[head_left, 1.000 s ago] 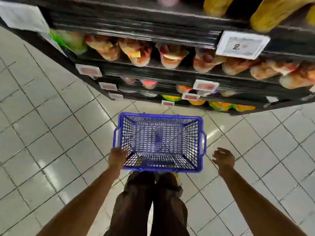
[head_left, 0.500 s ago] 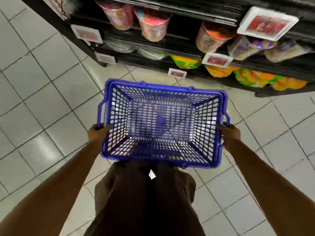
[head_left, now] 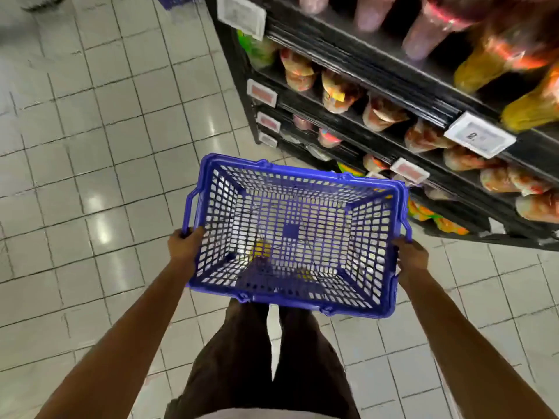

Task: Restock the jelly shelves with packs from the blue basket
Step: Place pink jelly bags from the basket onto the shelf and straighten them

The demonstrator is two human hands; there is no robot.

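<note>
Since the blue plastic mesh basket (head_left: pixel 290 173), apparently empty and just beside the black jelly shelves (head_left: pixel 357 60), is gripped at its short ends by the left hand (head_left: pixel 185 243) and right hand (head_left: pixel 411 255), it should be carried level, clear of those shelves.

Pale square floor tiles (head_left: pixel 90 131) with dark grout lines are spreading across the whole left side and the lower right corner, and bright patches of reflected light (head_left: pixel 99 228) are glinting off their glossy surface. A black shelving unit (head_left: pixel 363 65) is standing along the right, its tiers stepping down toward the floor. White and red price labels (head_left: pixel 479 138) are hanging from the shelves' front edges.
</note>
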